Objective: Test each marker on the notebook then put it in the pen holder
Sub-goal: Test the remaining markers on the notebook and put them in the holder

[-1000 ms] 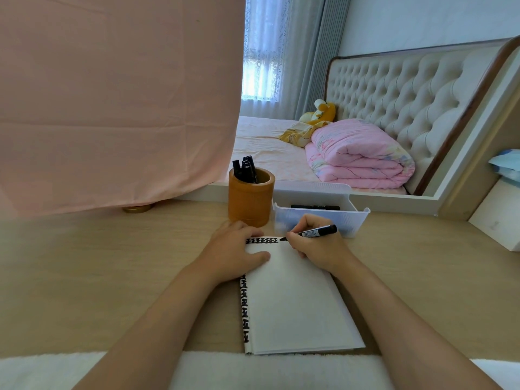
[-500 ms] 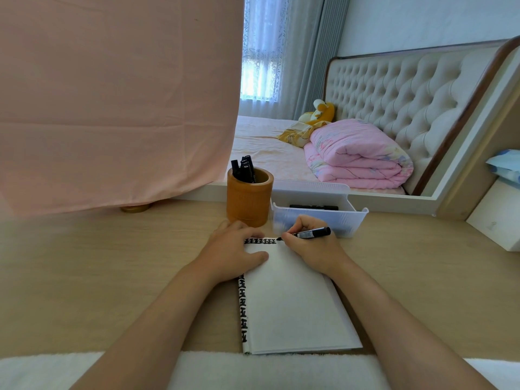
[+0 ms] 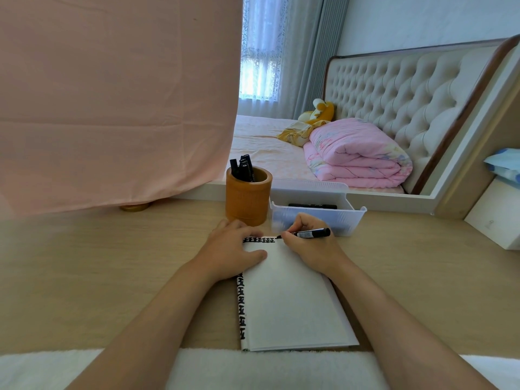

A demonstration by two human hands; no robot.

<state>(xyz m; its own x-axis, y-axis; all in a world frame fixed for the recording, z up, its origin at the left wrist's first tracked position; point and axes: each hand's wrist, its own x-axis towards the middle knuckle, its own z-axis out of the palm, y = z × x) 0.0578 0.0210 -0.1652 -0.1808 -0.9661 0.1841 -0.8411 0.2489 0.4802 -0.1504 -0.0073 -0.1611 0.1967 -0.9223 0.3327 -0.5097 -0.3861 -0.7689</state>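
A white notebook (image 3: 289,299) lies open on the wooden desk (image 3: 112,277), with black marks along its top and left edges. My left hand (image 3: 233,249) rests flat on its upper left corner. My right hand (image 3: 306,246) grips a black marker (image 3: 309,233), whose tip touches the top edge of the page. Behind the notebook stands a brown wooden pen holder (image 3: 248,197) with several black markers (image 3: 242,168) in it. To its right, a clear plastic tray (image 3: 318,218) holds another black marker (image 3: 312,205).
A pink cloth (image 3: 112,102) hangs over the desk's back left. A white box (image 3: 495,218) sits at the far right. White fuzzy fabric (image 3: 253,370) lines the desk's near edge. A bed with a pink quilt (image 3: 357,153) lies beyond the desk.
The marker tip has slid a little left along the top of the page, and its body has tilted lower. My left hand has stayed put.
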